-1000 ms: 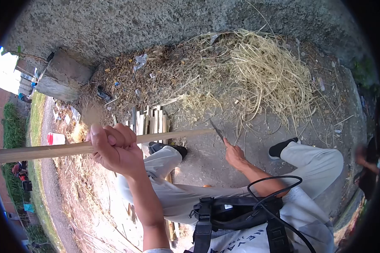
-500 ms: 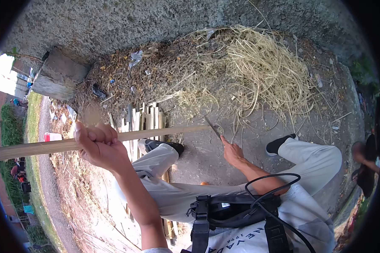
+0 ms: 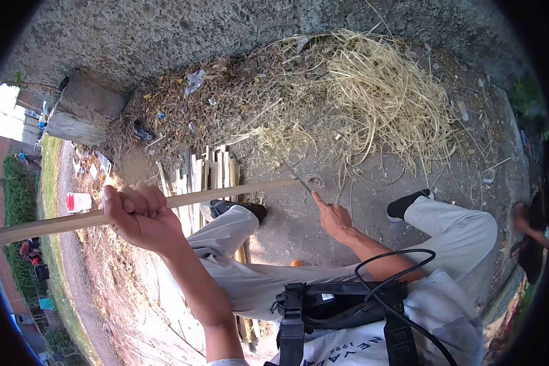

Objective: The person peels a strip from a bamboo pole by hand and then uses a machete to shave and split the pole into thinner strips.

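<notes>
My left hand [image 3: 139,215] is wrapped around a long wooden strip [image 3: 226,193], which runs from the far left to the middle of the view. In my right hand [image 3: 335,221] is a knife [image 3: 301,182], its thin dark blade meeting the strip's far end. The index finger lies along the back of the knife, and the handle is hidden inside the fist. A thin curled shaving [image 3: 316,182] shows at the blade. Cut wooden strips [image 3: 216,171] lie in a bundle on the ground behind the held strip.
A large heap of pale shavings [image 3: 390,91] lies by the rough wall [image 3: 244,30]. A stone block [image 3: 88,105] stands at the left, with a red-and-white container [image 3: 78,202] below it. Another person's arm [image 3: 534,235] shows at the right edge. My shoes [image 3: 405,207] rest on the ground.
The strip's near end has dipped slightly and its far end has risen a little. My right hand and the knife have shifted slightly left, and a curled shaving now shows at the blade.
</notes>
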{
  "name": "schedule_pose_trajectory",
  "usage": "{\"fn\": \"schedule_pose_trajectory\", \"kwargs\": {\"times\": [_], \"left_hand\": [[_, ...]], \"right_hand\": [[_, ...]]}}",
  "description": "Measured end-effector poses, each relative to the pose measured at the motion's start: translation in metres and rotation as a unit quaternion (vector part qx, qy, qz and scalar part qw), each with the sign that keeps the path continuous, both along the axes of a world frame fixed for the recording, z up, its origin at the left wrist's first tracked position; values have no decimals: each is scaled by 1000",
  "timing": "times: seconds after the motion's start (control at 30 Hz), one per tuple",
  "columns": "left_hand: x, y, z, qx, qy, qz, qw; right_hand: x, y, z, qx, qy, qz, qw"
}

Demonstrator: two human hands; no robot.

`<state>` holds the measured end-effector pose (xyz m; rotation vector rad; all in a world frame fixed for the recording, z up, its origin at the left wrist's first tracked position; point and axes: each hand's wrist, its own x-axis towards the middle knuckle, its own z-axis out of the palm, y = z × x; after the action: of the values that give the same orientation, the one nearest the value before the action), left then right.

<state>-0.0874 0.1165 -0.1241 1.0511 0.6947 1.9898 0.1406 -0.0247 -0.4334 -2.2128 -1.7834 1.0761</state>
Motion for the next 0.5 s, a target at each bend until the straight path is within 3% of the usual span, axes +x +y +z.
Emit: {"fn": "schedule_pose_trajectory", "kwargs": {"times": [0.03, 0.27, 0.43, 0.5], "left_hand": [[-5, 2, -2, 5, -5, -4, 1000], [-12, 4, -6, 14, 10, -23, 1000], [-5, 3, -4, 15, 22, -31, 999], [-13, 4, -6, 15, 5, -22, 1000]], "right_hand": [[-3, -2, 2, 33, 1, 17, 999], [11, -15, -55, -50, -24, -54, 997], [8, -2, -5, -56, 2, -26, 998], [2, -4, -10, -11, 0, -13, 1000]]}}
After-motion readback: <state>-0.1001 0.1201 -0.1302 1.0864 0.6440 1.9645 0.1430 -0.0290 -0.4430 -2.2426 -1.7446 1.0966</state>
